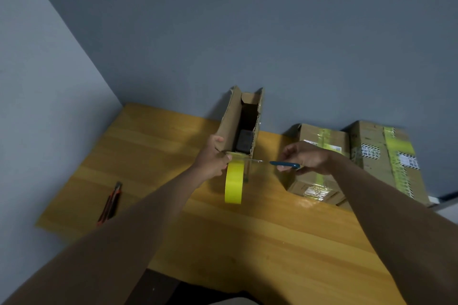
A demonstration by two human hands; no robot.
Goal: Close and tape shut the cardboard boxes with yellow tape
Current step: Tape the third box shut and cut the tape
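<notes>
Two bare hands work at mid-frame over a wooden table (153, 146) that fills the lower half of the view, with grey walls behind it. Far left on the table, a red-and-black box cutter (110, 204) lies alone, well apart from both hands. Right of it, the left hand (213, 158) grips the near left corner of a tall, narrow open box (229, 121) standing at the centre; the thumb curls over the flap edge and the other fingers wrap the corner. Inside the box a dark block (244, 143) sits low against the near end, and the cavity behind it is in shadow. A short strip of yellow tape lies across the near rim of the box, and the tape roll (234, 183) hangs on edge just below that rim, directly beside the left hand's fingers and touching or nearly touching them. Blue-handled scissors (282, 163) point left toward the strip above the roll, blade tips just right of the box; whether the blades meet the tape cannot be told. The right hand (306, 157) holds the scissor handle, fingers curled round it. Behind and right of that hand, three closed boxes (371, 146) bearing yellow tape stand against the wall, one partly hidden by the right forearm.
</notes>
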